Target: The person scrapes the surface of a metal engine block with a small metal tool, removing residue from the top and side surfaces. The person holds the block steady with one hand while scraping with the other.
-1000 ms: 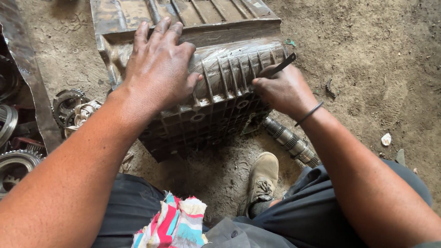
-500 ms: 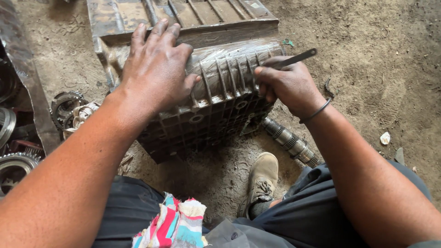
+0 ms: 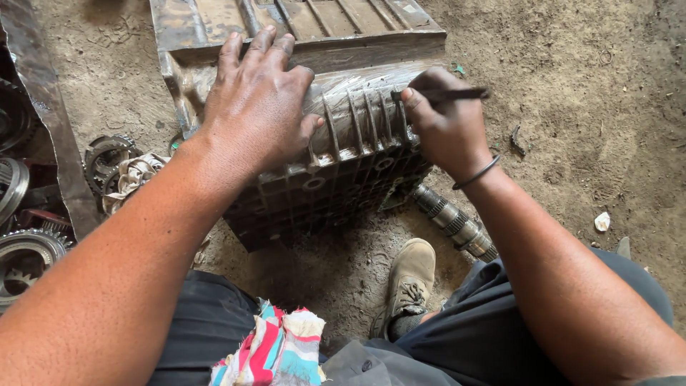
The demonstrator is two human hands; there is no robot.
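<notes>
Thin dark tool [image 3: 450, 93], level, pointing right.

Gears [image 3: 21, 250] cut by left edge — shaft [image 3: 457, 225] partly under housing [image 3: 343, 164]

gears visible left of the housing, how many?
4, maybe more hidden. One gear beside the left hand's wrist, one at the bottom-left edge, one cut off at mid-left, one in shadow upper left. The metal strip may cover others.
</notes>
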